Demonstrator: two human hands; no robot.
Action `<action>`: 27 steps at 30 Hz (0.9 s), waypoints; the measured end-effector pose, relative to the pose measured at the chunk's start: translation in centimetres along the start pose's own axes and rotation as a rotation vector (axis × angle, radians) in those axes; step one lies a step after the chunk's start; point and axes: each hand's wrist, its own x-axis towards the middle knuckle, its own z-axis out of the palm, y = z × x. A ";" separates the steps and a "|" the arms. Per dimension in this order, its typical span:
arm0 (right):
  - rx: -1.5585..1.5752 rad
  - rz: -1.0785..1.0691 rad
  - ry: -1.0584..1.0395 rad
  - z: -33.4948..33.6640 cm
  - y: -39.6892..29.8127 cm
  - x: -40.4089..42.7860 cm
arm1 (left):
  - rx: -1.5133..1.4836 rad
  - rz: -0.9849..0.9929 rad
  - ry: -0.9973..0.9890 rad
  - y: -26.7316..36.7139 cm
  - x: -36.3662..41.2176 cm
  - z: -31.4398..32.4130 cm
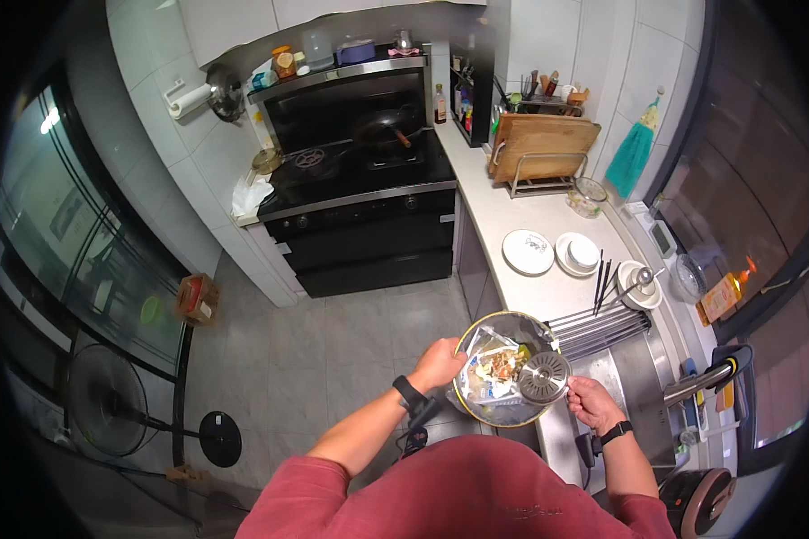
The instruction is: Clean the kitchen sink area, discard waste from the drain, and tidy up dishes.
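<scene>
My left hand [440, 364] grips the yellow rim of a round waste bin [472, 409], lined with a clear plastic bag, on its left side. Inside the bin lie food scraps and crumpled wrappers [501, 367]. My right hand [590, 403] pinches the edge of a round slotted metal sink strainer [544, 377], which is over the right part of the bin. The steel sink [637, 397] is to the right. Beyond the bin, a roll-up metal drying rack [603, 332] lies across the sink's far end.
On the counter [475, 178] are a white plate [528, 252], stacked bowls [582, 254], black chopsticks [603, 283] and a ladle [642, 277]. A faucet [701, 383] projects over the sink. A black stove [364, 175] stands ahead, and a standing fan [108, 401] is at the left.
</scene>
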 end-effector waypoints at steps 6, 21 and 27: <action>0.063 -0.174 -0.232 1.8 -1.5 -1.8 | 0.048 -0.012 -0.012 0.5 0.6 0.1; -0.374 -0.465 0.333 -2.0 -3.2 -7.7 | -0.018 -0.096 -0.095 0.9 2.2 2.4; -1.194 -0.632 0.600 -12.2 3.7 -5.2 | -0.032 -0.150 -0.048 -0.1 1.9 2.8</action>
